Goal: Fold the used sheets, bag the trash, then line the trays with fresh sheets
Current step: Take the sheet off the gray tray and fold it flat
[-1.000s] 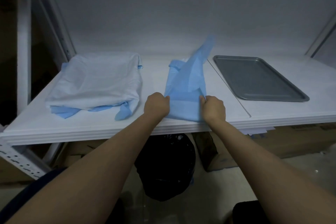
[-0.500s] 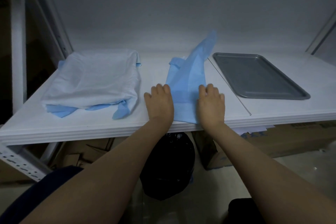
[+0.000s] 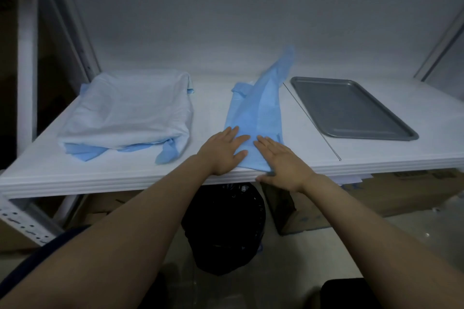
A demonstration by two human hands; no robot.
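Head view: your left hand [image 3: 222, 149] lies flat, palm down, fingers spread wide, pressing the near left part of the blue sheet [image 3: 253, 118]. Your right hand [image 3: 281, 160] is also flat and wide, palm down on the sheet's near right corner, thumb hanging over the shelf [image 3: 125, 178] edge. Neither hand grips anything. The blue sheet is a narrow folded strip at the shelf's front middle; its near end sits flat under your hands, its far end sticks up in a loose peak toward the back wall. Left of it, well apart, a pile of sheets [image 3: 125, 115] lies bunched, pale on top with blue edges poking out at the front. Right of the blue sheet, near but not touching, a gray tray [image 3: 351, 108] lies flat and bare on the shelf. Under the shelf, between your forearms, a black trash bag [image 3: 223, 228] stands on the floor. Cardboard boxes [image 3: 376, 195] sit beside it on the right under the shelf.
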